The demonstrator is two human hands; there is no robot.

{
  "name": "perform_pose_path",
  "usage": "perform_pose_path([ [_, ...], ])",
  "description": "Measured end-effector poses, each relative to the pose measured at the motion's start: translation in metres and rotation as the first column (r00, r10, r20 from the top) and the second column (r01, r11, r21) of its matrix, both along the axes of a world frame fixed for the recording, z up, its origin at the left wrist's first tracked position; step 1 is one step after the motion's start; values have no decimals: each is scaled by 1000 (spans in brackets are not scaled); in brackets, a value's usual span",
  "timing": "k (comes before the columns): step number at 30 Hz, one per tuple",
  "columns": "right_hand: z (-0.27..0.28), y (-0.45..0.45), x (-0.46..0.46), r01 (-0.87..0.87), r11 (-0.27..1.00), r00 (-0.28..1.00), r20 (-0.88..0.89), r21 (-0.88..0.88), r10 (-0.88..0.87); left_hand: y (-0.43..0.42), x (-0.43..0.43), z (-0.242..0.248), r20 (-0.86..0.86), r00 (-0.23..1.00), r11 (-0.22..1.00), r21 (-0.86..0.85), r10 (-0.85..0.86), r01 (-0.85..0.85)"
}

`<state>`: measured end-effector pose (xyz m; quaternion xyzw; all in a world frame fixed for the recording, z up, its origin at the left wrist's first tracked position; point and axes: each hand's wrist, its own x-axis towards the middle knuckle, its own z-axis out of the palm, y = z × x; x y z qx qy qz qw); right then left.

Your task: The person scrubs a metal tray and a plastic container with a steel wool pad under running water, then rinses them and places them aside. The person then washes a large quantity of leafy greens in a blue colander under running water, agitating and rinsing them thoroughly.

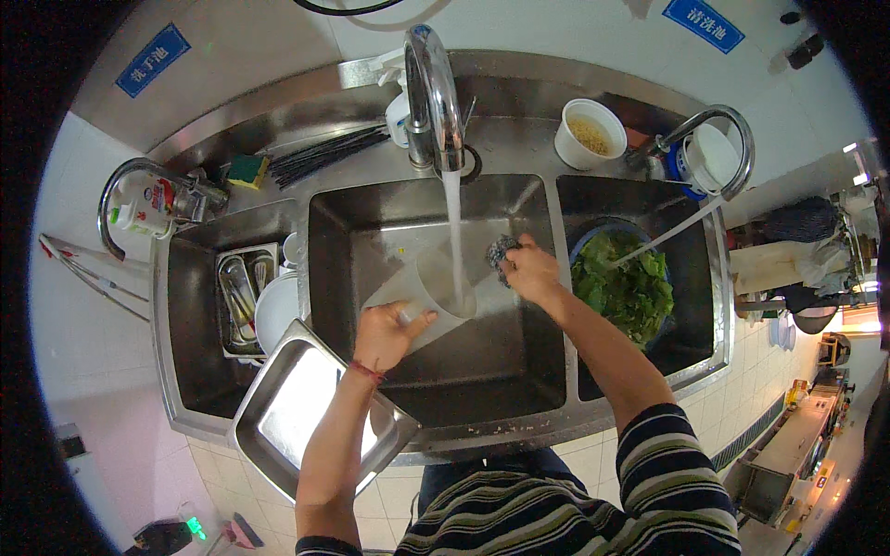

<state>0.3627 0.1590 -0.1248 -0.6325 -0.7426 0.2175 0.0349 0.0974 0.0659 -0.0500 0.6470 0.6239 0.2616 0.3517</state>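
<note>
My left hand grips a translucent plastic container by its side, tilted over the middle basin. Water from the chrome gooseneck faucet runs in a stream into the container's mouth. To the right of that stream, my right hand holds a metal scouring ball, apart from the container. A stainless steel pan rests at the front left, across the divider and the sink's front rim, partly behind my left forearm.
Leafy greens fill a bowl in the right basin, under a running faucet. The left basin holds white plates and a steel tray of utensils. Along the back ledge are a sponge, dark sticks and a white tub.
</note>
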Motion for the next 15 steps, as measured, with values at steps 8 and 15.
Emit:
perform_pose_path([
  [8, 34, -15, -21, -335, 873, 812, -361, 355, 458, -4, 14, 5, -250, 968, 981, 183, -10, 57],
  [15, 18, -29, -48, -511, 843, 847, -266, -169, 460, -16, 17, -5, -414, 897, 817, 454, -158, 354],
])
